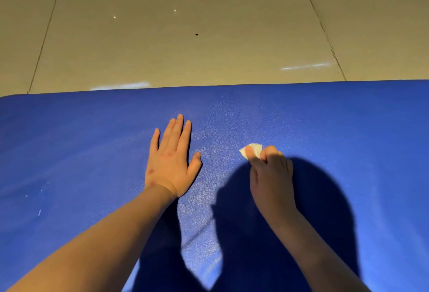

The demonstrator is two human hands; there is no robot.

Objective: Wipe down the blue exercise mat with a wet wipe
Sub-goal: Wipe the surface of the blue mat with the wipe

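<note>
Head view, single frame.

Blue exercise mat (325, 124): laid flat on a pale tiled floor (162, 24); the lower half of the view is filled by it, and its far edge is seen running across the middle. A fine pebbled texture is noted on the surface. A few small white marks (39, 211) are seen on the mat at the left.

Left hand (170, 161): laid palm-down on the mat near its centre, fingers straight and close together, thumb spread to the side. Nothing is held.

Right hand (270, 175): fingers curled, thumb extended forward. A small bunched white wet wipe (253, 149) is pinched between thumb and fingertips; only its front part is exposed beyond the fingers. The wipe is held low over the mat, just right of the left hand and apart from it. Contact between wipe and mat cannot be confirmed.

A large dark shadow (325, 199) is cast on the mat beside and below the right arm.

Floor: dark grout lines and one small dark speck (196, 34) are recorded beyond the mat.
</note>
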